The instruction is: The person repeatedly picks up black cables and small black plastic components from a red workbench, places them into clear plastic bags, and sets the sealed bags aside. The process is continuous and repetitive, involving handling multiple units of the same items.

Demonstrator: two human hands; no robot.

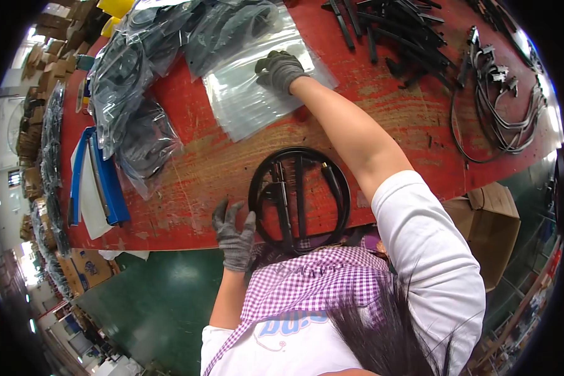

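A black cable coil (pixel 255 194) lies at the table's near edge, with straight black strips (pixel 301 200) and a gold-tipped cable end (pixel 325 169) inside its ring. My left hand (pixel 235 238), in a grey glove, is beside the coil's left side with fingers apart, holding nothing. Stretched forward across the table, my gloved right hand (pixel 279 70) rests on a pile of clear plastic bags (pixel 247 116). Its fingers are curled together at the top bag's surface; the fingertips are partly hidden.
Filled clear bags of black cables (pixel 122 94) are heaped at the left on the red table (pixel 200 169). A blue tray (pixel 109 182) stands near the left edge. Black strips (pixel 407 37) and grey cables (pixel 501 113) lie at the right. A cardboard box (pixel 492 232) is below the table's right side.
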